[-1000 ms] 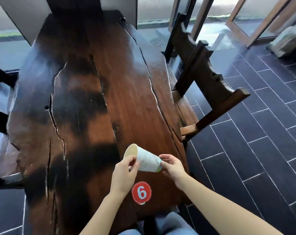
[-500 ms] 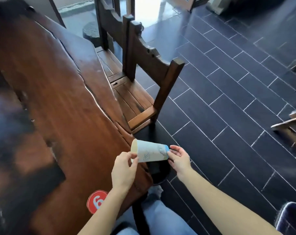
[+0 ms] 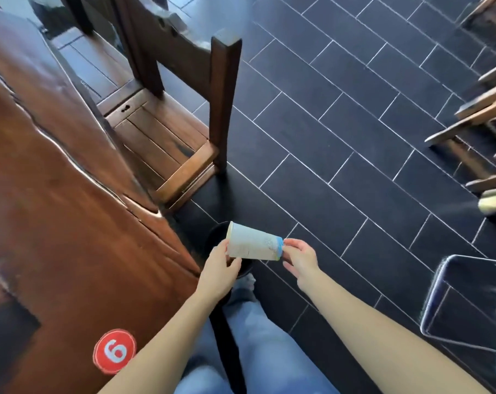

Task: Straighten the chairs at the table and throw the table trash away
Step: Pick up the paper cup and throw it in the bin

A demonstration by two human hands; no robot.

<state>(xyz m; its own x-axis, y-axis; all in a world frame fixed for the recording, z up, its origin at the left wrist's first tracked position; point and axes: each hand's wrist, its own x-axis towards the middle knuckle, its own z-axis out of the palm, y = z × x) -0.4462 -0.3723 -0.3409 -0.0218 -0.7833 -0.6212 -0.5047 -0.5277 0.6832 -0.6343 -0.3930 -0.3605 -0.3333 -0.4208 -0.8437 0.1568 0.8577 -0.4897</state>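
Note:
A white paper cup [image 3: 253, 243] with a blue base lies on its side in the air, past the table's right edge. My left hand [image 3: 218, 265] grips its open rim end. My right hand [image 3: 300, 255] pinches its blue base. A small dark bin [image 3: 216, 237] sits on the floor right under the cup, mostly hidden by the cup and my left hand. The dark wooden table [image 3: 56, 209] fills the left side. A wooden chair [image 3: 167, 132] stands at its right side, seat partly under the tabletop.
A red round sticker marked 6 [image 3: 114, 351] is on the table near my left forearm. A transparent chair [image 3: 468, 302] stands at lower right. More wooden furniture [image 3: 480, 109] is at the right edge. My jeans-clad legs [image 3: 249, 336] are below. Dark floor tiles [image 3: 340, 166] lie between.
The cup, held by both hands, has moved from above the table out past its right edge, over the floor. My view has swung right and down.

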